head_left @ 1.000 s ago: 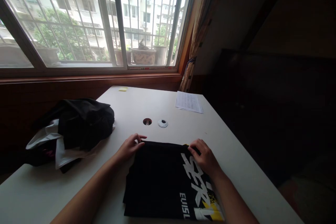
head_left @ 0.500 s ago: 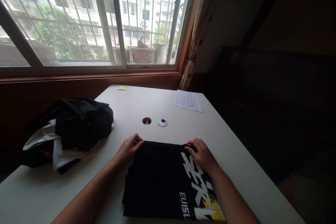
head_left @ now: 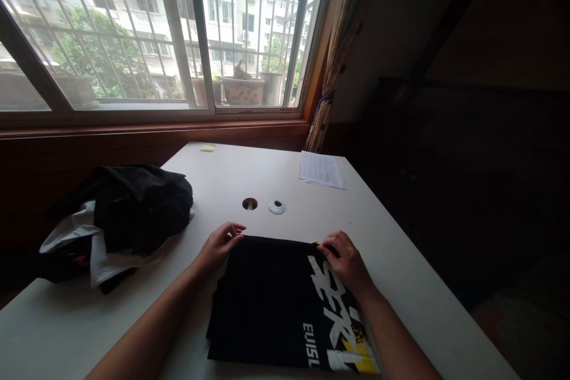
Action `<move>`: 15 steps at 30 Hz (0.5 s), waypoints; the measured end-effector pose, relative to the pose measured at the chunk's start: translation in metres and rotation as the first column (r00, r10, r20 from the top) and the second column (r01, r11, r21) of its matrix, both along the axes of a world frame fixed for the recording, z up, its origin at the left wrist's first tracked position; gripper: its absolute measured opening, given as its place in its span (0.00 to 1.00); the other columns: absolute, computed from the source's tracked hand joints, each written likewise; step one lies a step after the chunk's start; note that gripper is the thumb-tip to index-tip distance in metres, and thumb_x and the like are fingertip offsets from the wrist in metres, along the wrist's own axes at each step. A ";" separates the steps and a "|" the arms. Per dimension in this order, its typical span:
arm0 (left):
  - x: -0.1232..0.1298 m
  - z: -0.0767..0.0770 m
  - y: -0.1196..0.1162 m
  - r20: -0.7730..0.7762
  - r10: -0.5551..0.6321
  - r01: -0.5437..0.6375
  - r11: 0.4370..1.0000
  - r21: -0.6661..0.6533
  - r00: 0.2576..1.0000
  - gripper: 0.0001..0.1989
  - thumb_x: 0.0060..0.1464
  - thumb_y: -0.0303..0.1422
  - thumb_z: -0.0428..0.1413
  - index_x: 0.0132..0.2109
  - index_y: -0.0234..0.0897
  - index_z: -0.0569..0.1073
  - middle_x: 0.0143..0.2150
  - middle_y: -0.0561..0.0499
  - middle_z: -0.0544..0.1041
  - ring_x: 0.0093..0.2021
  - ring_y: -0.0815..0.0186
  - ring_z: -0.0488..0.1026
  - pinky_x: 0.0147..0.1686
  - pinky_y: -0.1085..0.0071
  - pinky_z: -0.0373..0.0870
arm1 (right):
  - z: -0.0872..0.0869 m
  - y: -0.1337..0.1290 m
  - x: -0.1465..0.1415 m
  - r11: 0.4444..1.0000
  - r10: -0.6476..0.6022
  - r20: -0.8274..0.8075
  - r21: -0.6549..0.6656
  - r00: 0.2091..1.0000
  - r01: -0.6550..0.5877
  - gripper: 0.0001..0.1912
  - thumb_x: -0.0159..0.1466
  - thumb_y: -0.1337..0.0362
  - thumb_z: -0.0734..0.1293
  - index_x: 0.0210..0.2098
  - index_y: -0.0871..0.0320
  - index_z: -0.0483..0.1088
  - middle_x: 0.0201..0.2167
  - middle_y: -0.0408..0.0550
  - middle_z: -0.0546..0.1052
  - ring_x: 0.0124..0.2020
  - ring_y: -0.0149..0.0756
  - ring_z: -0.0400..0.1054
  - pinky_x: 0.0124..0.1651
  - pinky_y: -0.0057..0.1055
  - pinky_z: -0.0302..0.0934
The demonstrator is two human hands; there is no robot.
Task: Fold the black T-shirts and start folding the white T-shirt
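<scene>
A folded black T-shirt with white lettering and a yellow print on its right side lies flat in front of me. At its far left corner is my left hand, the thumb touching the cloth and the fingers raised apart from it. My right hand pinches the far edge near the right corner, its fingers closed on the fabric. The right forearm covers part of the shirt's right side.
The shirt lies on a white table. To the left is a heap of black and white clothes. Farther back are a cable hole, a round cover, papers and a yellow note. A barred window stands behind.
My left fingers have loosened from their pinch and spread apart at the corner. The right hand stays on the far edge, and the shirt lies nearly as before.
</scene>
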State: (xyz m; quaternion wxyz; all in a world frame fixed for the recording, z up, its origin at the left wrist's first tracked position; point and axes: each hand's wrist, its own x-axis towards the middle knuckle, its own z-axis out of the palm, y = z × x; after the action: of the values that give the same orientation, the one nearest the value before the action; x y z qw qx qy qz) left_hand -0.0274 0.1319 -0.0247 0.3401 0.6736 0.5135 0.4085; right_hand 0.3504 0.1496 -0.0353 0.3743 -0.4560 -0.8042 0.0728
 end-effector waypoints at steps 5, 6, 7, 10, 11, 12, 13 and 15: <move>0.000 0.002 -0.002 0.049 -0.026 0.028 0.999 -0.036 0.998 0.12 0.63 0.43 0.53 0.36 0.41 0.71 0.47 0.47 0.81 0.45 0.58 0.78 0.46 0.61 0.74 | 0.006 -0.003 -0.002 1.000 0.013 -0.023 -0.015 1.000 -0.013 0.06 0.70 0.61 0.62 0.36 0.51 0.68 0.37 0.49 0.72 0.41 0.42 0.68 0.45 0.40 0.67; 0.001 0.001 -0.002 0.043 -0.013 0.014 0.999 -0.034 0.999 0.11 0.63 0.43 0.53 0.37 0.41 0.71 0.45 0.48 0.81 0.44 0.58 0.78 0.45 0.62 0.74 | 0.007 -0.004 -0.002 1.000 0.019 -0.025 -0.017 0.999 -0.020 0.06 0.70 0.61 0.62 0.36 0.51 0.68 0.37 0.49 0.72 0.41 0.42 0.68 0.45 0.40 0.67; 0.002 0.001 -0.002 0.034 0.001 0.000 1.000 -0.031 0.999 0.11 0.63 0.42 0.54 0.37 0.41 0.71 0.44 0.48 0.82 0.43 0.58 0.78 0.44 0.62 0.74 | 0.008 -0.004 -0.002 1.000 0.022 -0.026 -0.011 0.999 -0.022 0.06 0.70 0.61 0.62 0.36 0.51 0.68 0.37 0.49 0.72 0.41 0.42 0.68 0.46 0.41 0.67; 0.003 0.001 -0.002 0.011 0.021 -0.021 0.999 -0.041 1.000 0.10 0.62 0.42 0.54 0.36 0.41 0.70 0.43 0.49 0.82 0.42 0.58 0.78 0.43 0.63 0.74 | 0.009 -0.005 -0.003 1.000 0.012 -0.015 0.018 1.000 -0.012 0.05 0.69 0.61 0.63 0.37 0.51 0.69 0.39 0.50 0.73 0.44 0.44 0.68 0.50 0.45 0.66; 0.004 0.001 -0.002 0.008 0.021 -0.021 0.999 -0.047 1.000 0.10 0.62 0.42 0.54 0.36 0.42 0.70 0.42 0.49 0.82 0.42 0.58 0.78 0.43 0.63 0.74 | 0.008 -0.005 -0.003 1.000 0.012 -0.007 0.016 1.000 -0.012 0.05 0.69 0.61 0.63 0.37 0.51 0.69 0.39 0.50 0.73 0.44 0.44 0.68 0.50 0.45 0.66; 0.004 0.001 -0.002 0.005 0.022 -0.021 0.998 -0.053 1.000 0.10 0.62 0.43 0.54 0.36 0.42 0.70 0.42 0.49 0.82 0.42 0.58 0.78 0.43 0.63 0.74 | 0.007 -0.004 -0.003 1.000 0.017 0.003 0.003 1.000 -0.017 0.05 0.70 0.61 0.62 0.37 0.51 0.68 0.39 0.50 0.74 0.43 0.44 0.68 0.49 0.44 0.66; 0.004 0.002 -0.002 0.002 0.025 -0.025 0.998 -0.058 1.000 0.10 0.62 0.43 0.54 0.37 0.42 0.70 0.42 0.49 0.82 0.42 0.58 0.78 0.43 0.63 0.74 | 0.006 -0.004 -0.003 1.000 0.023 0.016 -0.017 1.000 -0.023 0.05 0.70 0.61 0.62 0.37 0.52 0.68 0.38 0.49 0.74 0.42 0.43 0.69 0.48 0.43 0.67; 0.004 0.002 -0.003 -0.007 0.042 -0.042 0.996 -0.074 0.999 0.11 0.62 0.43 0.53 0.38 0.42 0.70 0.42 0.49 0.81 0.42 0.58 0.78 0.43 0.63 0.74 | 0.003 -0.003 -0.003 0.997 0.029 0.057 -0.068 0.998 -0.026 0.06 0.70 0.61 0.61 0.37 0.52 0.68 0.36 0.48 0.73 0.39 0.42 0.69 0.44 0.40 0.67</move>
State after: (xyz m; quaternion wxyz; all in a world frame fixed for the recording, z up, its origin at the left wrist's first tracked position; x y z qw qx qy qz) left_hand -0.0232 0.1293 -0.0223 0.3547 0.6507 0.5434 0.3943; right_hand 0.3472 0.1466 -0.0319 0.3344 -0.4591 -0.8179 0.0918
